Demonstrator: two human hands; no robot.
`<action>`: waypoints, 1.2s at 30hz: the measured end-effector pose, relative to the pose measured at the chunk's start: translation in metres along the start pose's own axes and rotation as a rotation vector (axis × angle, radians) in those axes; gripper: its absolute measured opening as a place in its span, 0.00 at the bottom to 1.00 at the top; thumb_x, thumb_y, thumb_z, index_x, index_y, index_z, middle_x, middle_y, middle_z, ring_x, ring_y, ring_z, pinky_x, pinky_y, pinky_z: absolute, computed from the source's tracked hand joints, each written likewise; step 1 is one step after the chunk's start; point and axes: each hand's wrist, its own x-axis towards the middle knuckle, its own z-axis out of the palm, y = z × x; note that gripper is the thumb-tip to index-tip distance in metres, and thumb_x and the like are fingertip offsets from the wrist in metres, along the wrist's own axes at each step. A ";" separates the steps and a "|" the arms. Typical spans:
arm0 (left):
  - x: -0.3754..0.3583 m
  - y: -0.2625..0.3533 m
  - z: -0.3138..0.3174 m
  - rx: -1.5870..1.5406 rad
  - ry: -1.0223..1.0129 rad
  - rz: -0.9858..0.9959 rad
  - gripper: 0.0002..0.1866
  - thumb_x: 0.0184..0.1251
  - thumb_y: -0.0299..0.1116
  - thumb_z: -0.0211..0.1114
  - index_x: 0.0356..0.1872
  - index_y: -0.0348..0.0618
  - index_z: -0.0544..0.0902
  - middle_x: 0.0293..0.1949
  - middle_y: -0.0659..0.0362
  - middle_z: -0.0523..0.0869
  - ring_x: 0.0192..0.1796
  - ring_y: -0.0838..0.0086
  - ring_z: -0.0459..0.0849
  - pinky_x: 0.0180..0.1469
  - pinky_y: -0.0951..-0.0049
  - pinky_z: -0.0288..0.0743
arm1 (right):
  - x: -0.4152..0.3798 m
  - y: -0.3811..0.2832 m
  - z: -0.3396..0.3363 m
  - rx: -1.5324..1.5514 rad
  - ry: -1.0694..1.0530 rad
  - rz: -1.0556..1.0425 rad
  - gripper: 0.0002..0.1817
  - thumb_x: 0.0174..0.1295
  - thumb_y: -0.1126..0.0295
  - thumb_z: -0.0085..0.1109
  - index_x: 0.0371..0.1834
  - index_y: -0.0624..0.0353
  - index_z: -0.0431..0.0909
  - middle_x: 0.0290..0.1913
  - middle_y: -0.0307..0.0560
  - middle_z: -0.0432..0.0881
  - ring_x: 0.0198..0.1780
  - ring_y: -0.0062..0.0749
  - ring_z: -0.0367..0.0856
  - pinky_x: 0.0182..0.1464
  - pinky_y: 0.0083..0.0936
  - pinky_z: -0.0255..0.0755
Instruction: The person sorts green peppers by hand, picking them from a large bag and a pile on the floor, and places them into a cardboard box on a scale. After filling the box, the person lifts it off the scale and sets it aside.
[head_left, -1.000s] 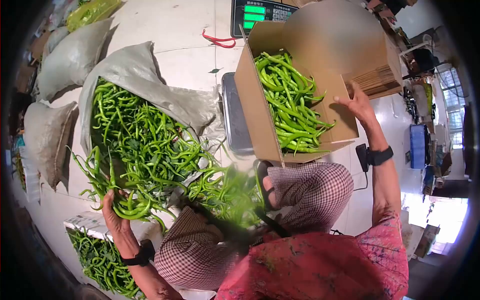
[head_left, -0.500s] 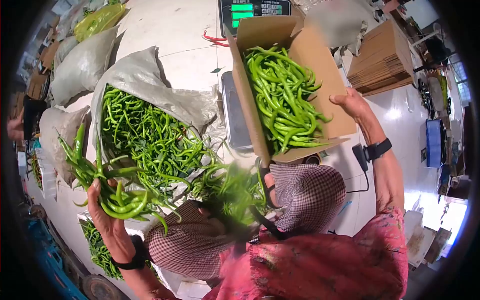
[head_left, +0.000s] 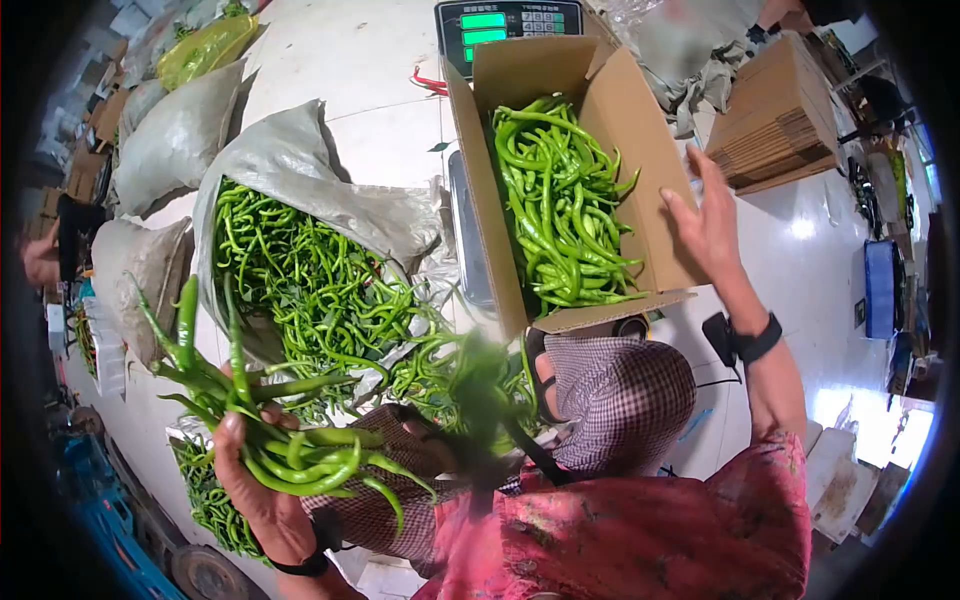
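A loose bunch of long green chili peppers [head_left: 320,460] is gripped in my left hand [head_left: 258,495], above my left knee, with tips sticking out on both sides. My right hand [head_left: 712,225], fingers apart, is beside the right flap of a cardboard box [head_left: 632,125]. Inside that box lies a heap of green chili peppers [head_left: 565,210]. Left of it, an open grey woven sack [head_left: 268,150] spills many more green peppers [head_left: 300,275] toward my feet. A dark green blur [head_left: 485,390] hides part of the pile between my legs.
A scale with a lit green display [head_left: 510,28] stands behind the box, red peppers [head_left: 430,84] near it. Stacked flat cardboard [head_left: 775,120] is at right. Full sacks [head_left: 175,140] line the left. More peppers [head_left: 215,505] lie lower left. Another person's hand [head_left: 42,262] shows far left.
My left hand has moved right and down with the bunch of peppers. My right hand has let go of the box flap and its fingers have spread.
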 end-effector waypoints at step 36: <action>0.018 -0.037 0.018 -0.056 0.247 -0.180 0.34 0.53 0.32 0.63 0.65 0.41 0.65 0.41 0.56 0.79 0.33 0.71 0.81 0.37 0.66 0.81 | -0.014 -0.117 -0.016 0.577 -1.163 -0.177 0.15 0.56 0.70 0.65 0.47 0.62 0.82 0.39 0.53 0.84 0.39 0.46 0.84 0.44 0.34 0.77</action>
